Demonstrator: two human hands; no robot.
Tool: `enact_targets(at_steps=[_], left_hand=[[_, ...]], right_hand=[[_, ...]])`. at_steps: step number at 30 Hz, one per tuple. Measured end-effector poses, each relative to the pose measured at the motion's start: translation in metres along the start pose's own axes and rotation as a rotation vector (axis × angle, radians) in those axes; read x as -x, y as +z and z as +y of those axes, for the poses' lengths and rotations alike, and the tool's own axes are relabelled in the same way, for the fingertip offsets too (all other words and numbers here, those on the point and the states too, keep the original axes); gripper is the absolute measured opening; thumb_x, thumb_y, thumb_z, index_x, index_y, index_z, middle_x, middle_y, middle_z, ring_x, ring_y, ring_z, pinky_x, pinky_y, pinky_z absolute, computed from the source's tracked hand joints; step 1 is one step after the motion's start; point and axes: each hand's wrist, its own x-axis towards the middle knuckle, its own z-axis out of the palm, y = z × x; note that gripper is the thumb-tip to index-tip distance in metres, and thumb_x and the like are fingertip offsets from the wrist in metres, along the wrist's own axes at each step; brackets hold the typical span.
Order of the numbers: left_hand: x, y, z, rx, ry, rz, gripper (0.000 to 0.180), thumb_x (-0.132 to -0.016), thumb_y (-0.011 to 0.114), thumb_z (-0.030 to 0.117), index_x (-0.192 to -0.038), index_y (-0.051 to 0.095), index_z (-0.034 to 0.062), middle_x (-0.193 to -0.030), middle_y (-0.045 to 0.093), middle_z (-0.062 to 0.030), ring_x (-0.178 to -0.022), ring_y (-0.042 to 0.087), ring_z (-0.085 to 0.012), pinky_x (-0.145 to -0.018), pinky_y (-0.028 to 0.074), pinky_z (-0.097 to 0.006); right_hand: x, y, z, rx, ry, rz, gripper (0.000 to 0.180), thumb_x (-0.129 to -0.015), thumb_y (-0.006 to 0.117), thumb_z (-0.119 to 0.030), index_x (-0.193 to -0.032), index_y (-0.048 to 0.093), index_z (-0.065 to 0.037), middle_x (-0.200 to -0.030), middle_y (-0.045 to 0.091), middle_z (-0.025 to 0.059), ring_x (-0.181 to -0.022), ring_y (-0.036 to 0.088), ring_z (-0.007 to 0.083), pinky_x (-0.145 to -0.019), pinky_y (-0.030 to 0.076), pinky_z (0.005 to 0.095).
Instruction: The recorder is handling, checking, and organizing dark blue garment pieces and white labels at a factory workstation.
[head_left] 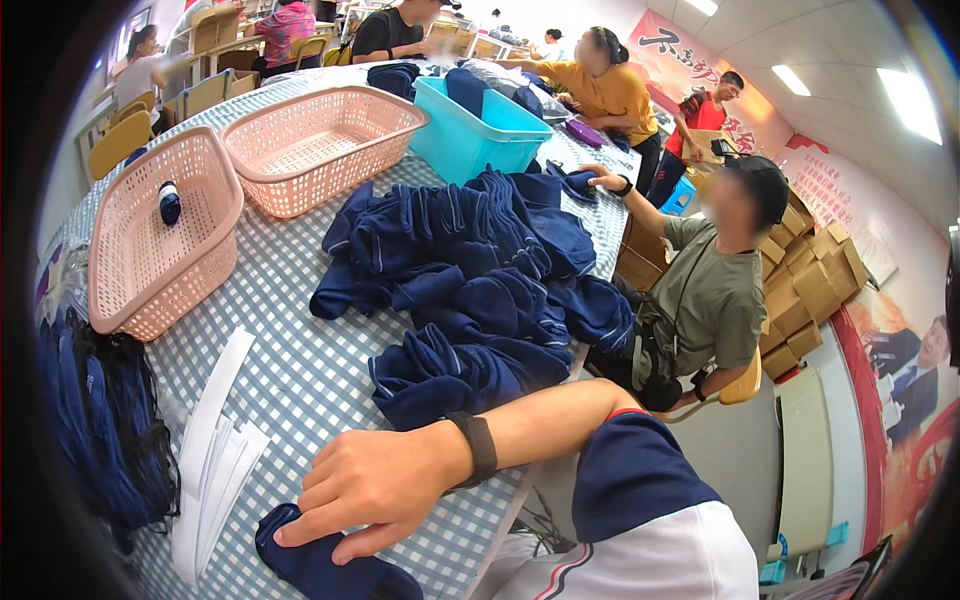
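Note:
My right hand (pixel 375 492) lies palm down near the front edge of the table, its thumb and index finger spread over a navy sock (pixel 340 565). The sock lies flat under the fingertips, its lower end reaching toward the bottom of the view. Beyond my forearm, a large heap of navy socks (pixel 470 270) with thin pale lines covers the middle of the table. White paper strips (pixel 225 470) lie fanned just left of my hand. My left hand is out of view.
Two pink baskets (pixel 325 130) stand at the far left; the nearer holds a rolled navy bundle with a white band (pixel 169 203). A turquoise bin (pixel 480 135) stands behind the heap. Navy bundles with black cords (pixel 100 420) lie at left. A seated person (pixel 715 290) reaches in from the right.

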Motion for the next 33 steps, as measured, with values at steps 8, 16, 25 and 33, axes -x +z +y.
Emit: enact_targets(at_steps=[8, 16, 25, 33], left_hand=[[0.002, -0.008, 0.0, -0.056, 0.026, 0.021, 0.013, -0.065, 0.062, 0.009, -0.074, 0.059, 0.0003, -0.059, 0.042, -0.0081, -0.055, 0.045, -0.0245, -0.053, 0.034, -0.039], [-0.038, -0.037, -0.009, -0.311, 0.164, 0.19, 0.011, -0.064, 0.062, 0.01, -0.069, 0.058, 0.0008, -0.057, 0.041, -0.008, -0.054, 0.044, -0.0244, -0.053, 0.033, -0.039], [-0.037, 0.03, -0.046, 0.08, -0.134, 0.189, 0.023, -0.063, 0.066, 0.007, -0.055, 0.044, 0.0063, -0.058, 0.044, -0.0097, -0.057, 0.046, -0.0296, -0.053, 0.034, -0.042], [-0.036, 0.026, -0.042, 0.152, -0.203, 0.21, 0.018, -0.065, 0.066, 0.007, -0.056, 0.05, 0.0053, -0.056, 0.046, -0.0091, -0.056, 0.048, -0.0296, -0.051, 0.036, -0.041]], right_hand=[[0.004, 0.0, 0.0, -0.012, 0.047, 0.017, 0.036, -0.091, 0.064, -0.024, -0.116, 0.061, 0.001, -0.076, 0.06, 0.0083, -0.065, 0.059, 0.0243, -0.057, 0.046, 0.0361], [-0.003, -0.011, -0.005, -0.579, 0.564, 0.191, 0.031, -0.102, 0.049, -0.03, -0.089, 0.06, -0.004, -0.068, 0.061, 0.0035, -0.055, 0.053, 0.0107, -0.053, 0.042, 0.0259], [-0.003, -0.018, -0.01, -0.784, 0.853, 0.241, 0.069, -0.105, 0.033, -0.048, -0.051, 0.05, -0.009, -0.046, 0.049, -0.0004, -0.043, 0.042, 0.0053, -0.044, 0.033, 0.0203], [0.0, -0.016, -0.008, -0.856, 0.735, 0.306, 0.064, -0.106, 0.034, -0.038, -0.049, 0.039, -0.009, -0.046, 0.041, 0.0003, -0.042, 0.04, 0.0082, -0.044, 0.033, 0.0228]])
